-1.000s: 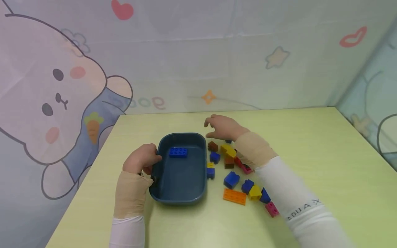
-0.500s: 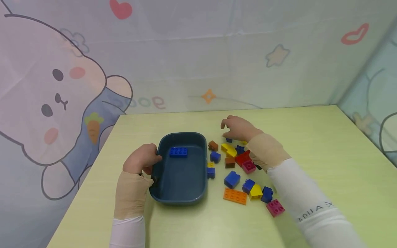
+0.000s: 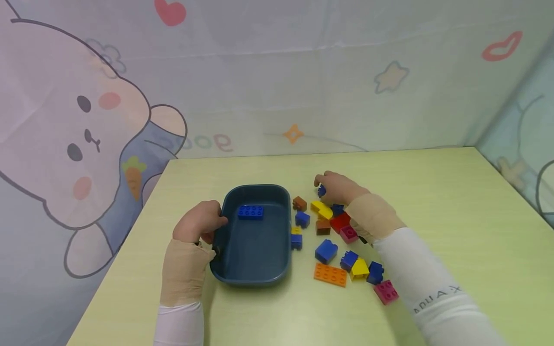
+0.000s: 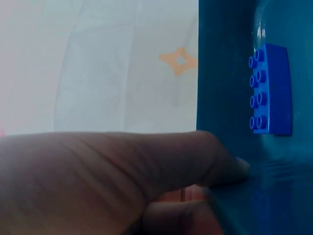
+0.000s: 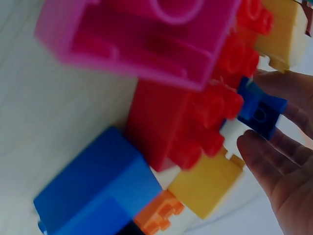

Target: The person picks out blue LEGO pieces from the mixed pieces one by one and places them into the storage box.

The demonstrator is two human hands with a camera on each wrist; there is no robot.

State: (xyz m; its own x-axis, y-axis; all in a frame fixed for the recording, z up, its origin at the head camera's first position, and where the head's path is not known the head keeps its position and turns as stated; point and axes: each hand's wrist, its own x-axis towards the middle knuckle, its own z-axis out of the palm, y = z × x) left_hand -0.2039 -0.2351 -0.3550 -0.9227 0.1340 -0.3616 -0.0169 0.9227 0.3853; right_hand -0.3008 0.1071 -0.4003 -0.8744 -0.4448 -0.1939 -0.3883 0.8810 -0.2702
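Note:
My left hand (image 3: 199, 222) grips the left rim of a dark blue-green tray (image 3: 255, 252). In the left wrist view the thumb (image 4: 210, 159) hooks over the tray wall, with fingers curled outside. A long blue brick (image 3: 250, 212) lies inside the tray, studs showing. Behind the loose pile, my right hand (image 3: 339, 187) pinches a small blue brick (image 3: 321, 191) with thumb and fingers. The right wrist view shows this blue brick (image 5: 264, 115) tilted, its hollow underside visible.
Loose bricks spread right of the tray: a yellow one (image 3: 321, 210), a red one (image 3: 340, 222), an orange plate (image 3: 330, 274), a pink one (image 3: 386, 291) and several blue and brown ones. A printed cloth (image 3: 259, 77) hangs behind the pale table (image 3: 441, 202).
My right hand moved right, away from the tray's back corner, then came down onto the small blue brick and took hold of it. The left hand and tray stayed put.

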